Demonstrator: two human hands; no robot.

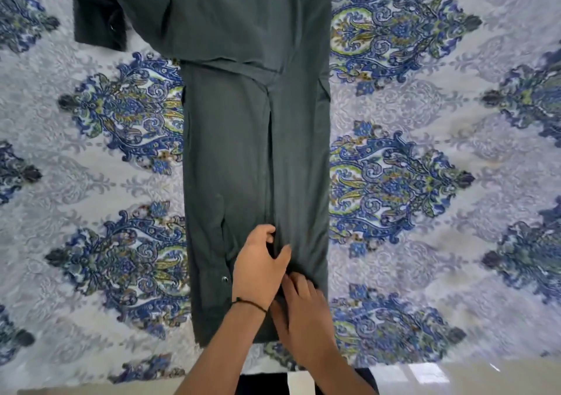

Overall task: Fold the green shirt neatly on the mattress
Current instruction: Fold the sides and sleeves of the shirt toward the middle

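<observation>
The dark green shirt (243,139) lies lengthwise on the mattress (425,115), its sides folded inward into a long strip. One sleeve (100,15) sticks out at the far left, its cuff turned down. My left hand (258,267), with a black thread on the wrist, sits on the near part of the shirt, thumb and fingers curled around a fabric edge at the central overlap. My right hand (303,312) lies just beside and below it, fingertips tucked at the same fold; its grip is partly hidden by the left hand.
The mattress cover is pale with blue and green paisley motifs on both sides of the shirt. The mattress's near edge (425,364) runs along the bottom, with shiny floor (455,379) beyond it. A small snap button (224,279) shows on the shirt's near left.
</observation>
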